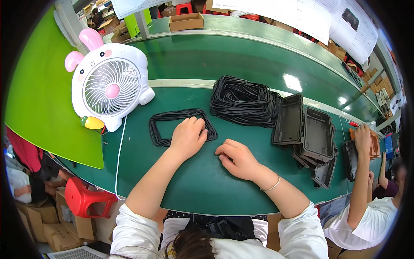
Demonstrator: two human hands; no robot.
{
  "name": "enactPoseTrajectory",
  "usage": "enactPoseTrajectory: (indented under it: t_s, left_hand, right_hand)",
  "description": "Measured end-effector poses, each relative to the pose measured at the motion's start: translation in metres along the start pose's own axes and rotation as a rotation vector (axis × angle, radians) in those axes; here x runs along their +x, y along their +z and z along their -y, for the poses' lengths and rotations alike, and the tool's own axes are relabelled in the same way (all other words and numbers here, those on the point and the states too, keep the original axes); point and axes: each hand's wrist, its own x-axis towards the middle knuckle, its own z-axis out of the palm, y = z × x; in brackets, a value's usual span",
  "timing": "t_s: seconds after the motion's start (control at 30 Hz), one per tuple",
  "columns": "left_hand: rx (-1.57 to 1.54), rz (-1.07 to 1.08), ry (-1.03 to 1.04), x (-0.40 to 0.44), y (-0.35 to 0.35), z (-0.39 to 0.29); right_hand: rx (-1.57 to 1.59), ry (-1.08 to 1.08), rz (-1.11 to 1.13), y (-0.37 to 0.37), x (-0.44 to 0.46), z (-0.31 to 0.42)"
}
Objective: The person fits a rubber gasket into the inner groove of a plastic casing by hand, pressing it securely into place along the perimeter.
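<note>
A small stack of black rectangular rubber gaskets [160,116] lies on the green table in front of me. My left hand [188,137] rests over the near right part of this stack, its fingers curled down onto the gaskets and the tips partly hidden. Just right of it, my right hand [237,159] is low over the tabletop with loosely bent fingers, thumb apart and nothing visible in it. Behind both hands sits a larger heap of the same black gaskets [241,101]. Dark grey plastic box shells [319,134] are piled at the right of the heap.
A white rabbit-shaped fan [112,88] stands at the left, its white cable [119,159] running over the table edge. At far right, a co-worker's hand [363,139] is by orange parts [374,144] and another dark box [350,159]. A red stool [88,196] stands below left.
</note>
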Motion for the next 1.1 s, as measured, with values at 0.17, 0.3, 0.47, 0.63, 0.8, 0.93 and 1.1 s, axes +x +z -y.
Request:
enactPoseTrajectory:
  t_s: [0.17,0.3,0.47,0.63,0.8,0.93,1.1]
  left_hand:
    - [0.024,0.038,-0.018,0.001,-0.001,0.0]
    - [0.012,0.052,-0.017,0.001,-0.002,0.0]
    - [-0.018,0.072,0.065,0.001,-0.011,-0.009]
    - [-0.025,0.072,0.1,-0.002,-0.007,-0.008]
    - [-0.028,0.032,0.089,-0.003,-0.001,-0.008]
    - [0.019,0.019,0.054,-0.003,0.004,-0.006]
    - [-0.062,-0.018,-0.004,-0.002,0.006,-0.006]
  right_hand:
    - [-0.027,-0.021,0.008,0.001,0.0,0.001]
    - [-0.027,-0.026,0.006,0.0,0.0,0.001]
    - [-0.051,-0.059,0.005,0.001,-0.001,-0.003]
    - [-0.05,-0.058,0.005,0.001,0.0,-0.003]
    - [-0.034,-0.038,-0.004,0.001,0.0,0.002]
    - [-0.032,-0.04,-0.007,0.001,0.001,0.002]
    - [-0.046,-0.047,0.005,0.001,-0.001,-0.001]
